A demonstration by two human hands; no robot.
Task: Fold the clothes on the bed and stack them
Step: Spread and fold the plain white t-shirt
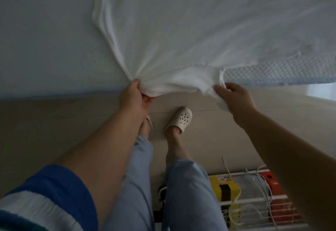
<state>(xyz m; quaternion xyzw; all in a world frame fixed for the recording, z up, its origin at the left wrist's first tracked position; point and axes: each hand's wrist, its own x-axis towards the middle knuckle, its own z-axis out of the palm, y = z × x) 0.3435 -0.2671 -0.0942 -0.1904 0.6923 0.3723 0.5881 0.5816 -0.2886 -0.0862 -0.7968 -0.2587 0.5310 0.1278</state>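
**Both hands on the white garment at the bed's edge**

Spread across the bed (pixel 45 39), a white garment (pixel 172 30) lies mostly flat, its near edge drawn into folds and pulled just past the mattress edge. The left hand (pixel 134 97) grips one bunched corner of that edge, fingers curled under the cloth and thumb on top. The right hand (pixel 234 97) pinches the other corner, a flap of cloth hanging below its fingers. Creases fan out from the left grip toward the far side of the bed. To the right, a strip of blue mesh fabric (pixel 272 74) shows at the mattress edge beside the garment. Below, the person stands on a tiled floor (pixel 45 130) in light blue trousers (pixel 189 194) and pale slippers (pixel 180 119). At the lower right, a white wire rack (pixel 254 201) holds a yellow box (pixel 223 185) and a red box (pixel 274 189).
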